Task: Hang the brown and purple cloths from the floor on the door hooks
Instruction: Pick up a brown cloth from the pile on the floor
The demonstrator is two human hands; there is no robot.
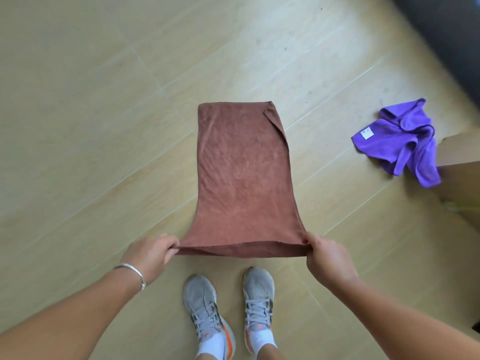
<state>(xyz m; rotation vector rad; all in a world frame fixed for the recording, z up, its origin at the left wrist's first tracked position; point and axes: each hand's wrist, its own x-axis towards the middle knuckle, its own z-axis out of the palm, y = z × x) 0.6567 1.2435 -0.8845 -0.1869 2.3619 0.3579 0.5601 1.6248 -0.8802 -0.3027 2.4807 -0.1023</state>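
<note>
The brown cloth (241,175) hangs stretched out in front of me, above the wooden floor. My left hand (149,254) pinches its near left corner and my right hand (326,255) pinches its near right corner, holding the top edge taut. Its far right corner is folded over. The purple cloth (400,144) lies crumpled on the floor to the right, with a small white label showing. No door or hooks are in view.
A cardboard box (459,183) stands at the right edge, touching the purple cloth. A dark piece of furniture (452,35) fills the top right corner. My two grey shoes (228,307) stand on the pale plank floor (91,100) below the cloth.
</note>
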